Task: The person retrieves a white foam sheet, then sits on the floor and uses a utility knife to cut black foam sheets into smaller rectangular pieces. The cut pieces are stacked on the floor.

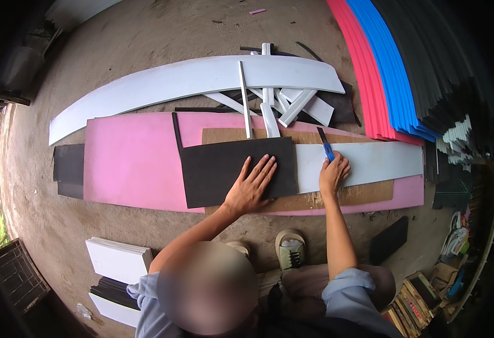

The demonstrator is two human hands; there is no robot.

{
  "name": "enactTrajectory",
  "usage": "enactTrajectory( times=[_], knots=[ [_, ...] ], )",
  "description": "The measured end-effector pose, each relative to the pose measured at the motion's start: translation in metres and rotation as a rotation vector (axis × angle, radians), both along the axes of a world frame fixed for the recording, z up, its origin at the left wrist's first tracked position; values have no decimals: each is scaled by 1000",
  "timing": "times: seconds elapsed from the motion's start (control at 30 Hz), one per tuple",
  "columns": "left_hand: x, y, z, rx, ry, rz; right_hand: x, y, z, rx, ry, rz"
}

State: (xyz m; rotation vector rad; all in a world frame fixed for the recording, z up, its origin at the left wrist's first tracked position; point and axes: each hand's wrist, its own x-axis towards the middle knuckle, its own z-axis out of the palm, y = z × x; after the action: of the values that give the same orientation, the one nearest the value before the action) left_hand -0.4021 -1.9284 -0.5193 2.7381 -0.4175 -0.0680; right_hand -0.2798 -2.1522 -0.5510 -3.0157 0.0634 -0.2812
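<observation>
My left hand [252,184] lies flat with its fingers spread on a black foam sheet [213,169]. In my right hand [335,172] is a blue utility knife [328,151], its dark blade pointing away from me. That hand rests over a pale grey-white strip [382,160], just right of the black sheet's right edge. Under both lies a brown board [365,194], its worn near edge showing. The board sits on a large pink sheet [128,160] on the ground. My right palm hides part of the knife's handle.
Beyond the pink sheet are a long curved white sheet [190,76] and loose white strips [298,107]. Stacked red [365,73], blue [385,67] and black sheets [427,62] stand at far right. White blocks [118,260] lie near left; wooden pieces [413,304] sit near right.
</observation>
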Motion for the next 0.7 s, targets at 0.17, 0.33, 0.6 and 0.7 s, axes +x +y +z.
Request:
enactTrajectory(
  times=[0.17,0.33,0.6,0.7],
  knots=[
    [2,-7,4,59,-6,-21,-7,-15,5,297,55,95],
    [-1,-8,2,143,-75,1,-16,2,50,824,481,-49],
    [1,-19,3,184,-79,52,-32,-2,37,785,392,-41],
    [-2,-24,7,206,-91,43,-38,-7,30,874,473,31]
  ],
)
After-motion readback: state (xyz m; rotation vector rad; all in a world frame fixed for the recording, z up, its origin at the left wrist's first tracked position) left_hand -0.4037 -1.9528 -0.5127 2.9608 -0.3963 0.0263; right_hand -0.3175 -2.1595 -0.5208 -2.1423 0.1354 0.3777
